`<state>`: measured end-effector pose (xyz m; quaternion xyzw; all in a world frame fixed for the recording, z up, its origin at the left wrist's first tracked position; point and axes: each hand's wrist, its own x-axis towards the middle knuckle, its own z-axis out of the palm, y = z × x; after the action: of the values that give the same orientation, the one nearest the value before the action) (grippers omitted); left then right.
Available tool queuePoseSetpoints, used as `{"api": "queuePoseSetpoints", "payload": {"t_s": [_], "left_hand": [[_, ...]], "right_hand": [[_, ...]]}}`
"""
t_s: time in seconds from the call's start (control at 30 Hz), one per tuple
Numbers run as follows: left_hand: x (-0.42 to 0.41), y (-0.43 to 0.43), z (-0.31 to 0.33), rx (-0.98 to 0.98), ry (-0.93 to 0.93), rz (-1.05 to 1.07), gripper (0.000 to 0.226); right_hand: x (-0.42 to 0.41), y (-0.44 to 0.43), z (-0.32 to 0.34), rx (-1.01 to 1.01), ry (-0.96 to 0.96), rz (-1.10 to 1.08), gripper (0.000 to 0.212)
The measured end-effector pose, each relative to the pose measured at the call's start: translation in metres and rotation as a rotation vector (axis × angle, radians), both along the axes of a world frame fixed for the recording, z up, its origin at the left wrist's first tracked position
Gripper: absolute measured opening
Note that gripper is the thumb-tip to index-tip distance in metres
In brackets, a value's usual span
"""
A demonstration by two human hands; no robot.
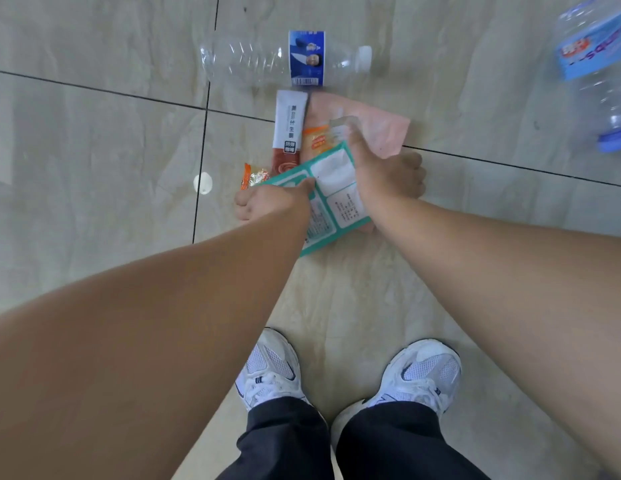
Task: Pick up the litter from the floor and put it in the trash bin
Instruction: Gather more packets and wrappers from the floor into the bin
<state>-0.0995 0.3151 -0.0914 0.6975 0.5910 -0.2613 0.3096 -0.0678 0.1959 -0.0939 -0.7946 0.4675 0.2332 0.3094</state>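
Both my hands hold a teal and white packet (333, 192) low over the tiled floor. My left hand (267, 202) grips its left edge, my right hand (388, 174) its right side. Under and behind the packet lie an orange wrapper (317, 140), a white and brown sachet (289, 129), a small orange wrapper (253, 176) and a pink sheet (382, 129). An empty clear bottle with a blue label (285, 60) lies on its side beyond them. No trash bin is in view.
A second clear bottle with a blue label and blue cap (596, 74) lies at the far right. A small white round cap (202, 182) rests on the tile to the left. My white sneakers (347, 372) stand at the bottom.
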Motion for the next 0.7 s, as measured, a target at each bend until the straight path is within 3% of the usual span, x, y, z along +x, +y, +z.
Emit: {"api": "queuePoseSetpoints", "payload": {"t_s": [0.07,0.17,0.23,0.33,0.43,0.5,0.6,0.7], "left_hand": [[0.004,0.0,-0.002,0.046,-0.017,-0.031,0.096],[0.004,0.003,-0.004,0.03,-0.172,-0.143,0.06],[0.001,0.005,-0.005,-0.012,-0.282,-0.313,0.035],[-0.003,0.012,-0.008,-0.035,-0.357,-0.506,0.017],[-0.009,0.018,-0.004,-0.133,-0.328,-0.499,0.013],[-0.015,0.019,0.005,-0.235,-0.306,-0.451,0.014],[-0.021,0.019,0.03,-0.329,-0.284,-0.397,0.007],[-0.028,0.021,0.064,-0.42,-0.214,-0.378,0.016]], "right_hand": [[0.004,0.01,0.001,-0.014,0.004,0.114,0.122],[0.014,0.019,-0.005,-0.012,0.022,0.184,0.112],[0.017,0.02,-0.009,0.056,0.005,0.168,0.095],[0.007,0.02,-0.011,0.209,-0.032,0.183,0.054],[-0.008,0.016,-0.008,0.271,-0.057,0.205,0.019],[-0.015,0.009,-0.001,0.365,-0.059,0.174,0.012],[-0.026,-0.005,0.018,0.502,-0.01,0.12,0.018],[-0.037,-0.024,0.047,0.598,0.023,0.082,0.02]]}}
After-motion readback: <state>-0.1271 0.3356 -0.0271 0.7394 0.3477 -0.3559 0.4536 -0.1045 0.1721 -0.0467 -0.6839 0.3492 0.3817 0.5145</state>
